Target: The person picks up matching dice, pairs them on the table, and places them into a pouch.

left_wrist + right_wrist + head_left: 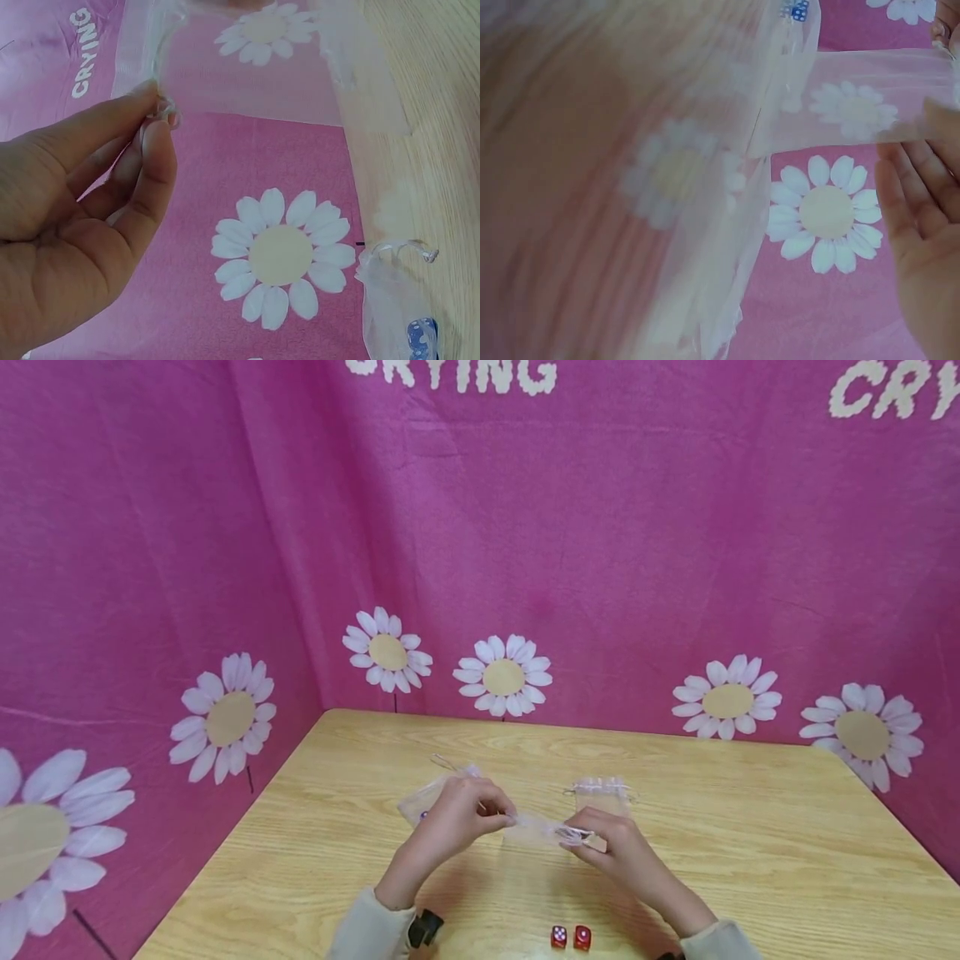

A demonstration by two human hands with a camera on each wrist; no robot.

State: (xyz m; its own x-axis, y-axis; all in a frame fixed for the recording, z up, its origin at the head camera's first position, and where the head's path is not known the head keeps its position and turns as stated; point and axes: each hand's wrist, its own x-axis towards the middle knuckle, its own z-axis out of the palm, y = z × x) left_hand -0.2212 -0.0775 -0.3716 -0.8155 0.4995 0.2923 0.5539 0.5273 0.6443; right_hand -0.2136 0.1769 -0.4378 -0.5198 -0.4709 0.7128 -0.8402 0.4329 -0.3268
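A sheer white drawstring pouch (534, 832) stretches between my two hands above the table. At its left end, the thumb and fingertips of my left hand (463, 814) pinch it; a knotted cord (166, 112) shows at those fingertips in the left wrist view. My right hand (621, 853) grips the other end, where white cords (573, 836) bunch by the thumb and fingers. Through the thin cloth a printed daisy shows in the left wrist view. Two red dice (558, 937) lie side by side on the table, nearer me.
Behind my left hand lies another sheer pouch (422, 800) with something blue in it, dice-like in the left wrist view. A further pouch (602, 787) lies beyond my right hand. Pink daisy-printed cloth (600, 552) hangs behind the wooden table (300, 860).
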